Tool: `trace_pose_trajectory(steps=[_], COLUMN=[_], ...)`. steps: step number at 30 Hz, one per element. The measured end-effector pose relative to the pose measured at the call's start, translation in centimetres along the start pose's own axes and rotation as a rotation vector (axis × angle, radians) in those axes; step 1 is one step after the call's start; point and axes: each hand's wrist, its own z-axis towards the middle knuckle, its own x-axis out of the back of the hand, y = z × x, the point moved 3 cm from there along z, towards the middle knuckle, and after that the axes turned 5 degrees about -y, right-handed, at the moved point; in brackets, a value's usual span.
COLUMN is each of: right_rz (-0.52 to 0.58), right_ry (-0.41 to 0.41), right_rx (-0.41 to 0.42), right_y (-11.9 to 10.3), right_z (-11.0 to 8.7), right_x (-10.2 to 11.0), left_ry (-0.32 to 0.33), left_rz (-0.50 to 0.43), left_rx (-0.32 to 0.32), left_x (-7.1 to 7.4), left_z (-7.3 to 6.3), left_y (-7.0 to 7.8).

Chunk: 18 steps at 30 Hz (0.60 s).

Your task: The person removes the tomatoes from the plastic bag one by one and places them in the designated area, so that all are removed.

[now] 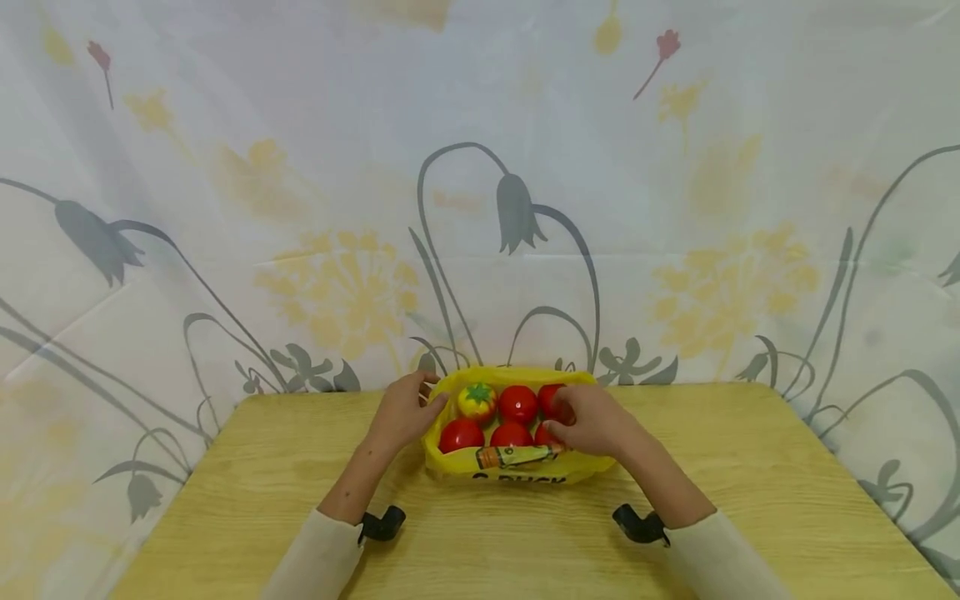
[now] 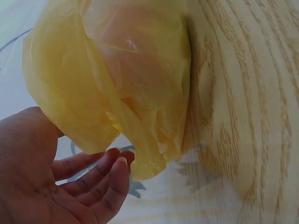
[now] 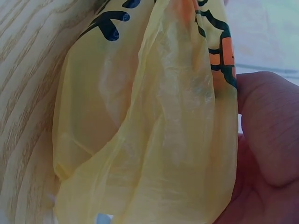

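A yellow plastic bag, its mouth spread wide, sits on the table with several red tomatoes in two rows. At the back left of it lies a yellow-and-red tomato with a green leafy top. My left hand is at the bag's left rim, fingers loosely bent; in the left wrist view the bag's edge hides its thumb. Reaching over the right rim, my right hand holds the back right tomato, partly covering it. The bag's side hides those fingertips in the right wrist view.
The wooden table runs back to a hanging cloth printed with flowers, close behind the bag. Black wrist mounts sit at both sleeve cuffs. Dark lettering and an orange-and-black print mark the bag's front.
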Motion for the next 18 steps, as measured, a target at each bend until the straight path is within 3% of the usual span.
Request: trace_pose_trajectory(steps=[13,18], right_rz=[0.004,-0.006], right_ry=[-0.042,-0.069], right_rx=[-0.040,-0.037], right_y=[-0.35,-0.30], right_z=[-0.18,-0.23], right_x=[-0.87,-0.37], left_ry=[0.019,0.026], left_rz=[-0.025,-0.026], left_rx=[0.002,0.003], left_x=[0.22,-0.02], left_z=[-0.31,0.23], left_y=[-0.30,-0.17])
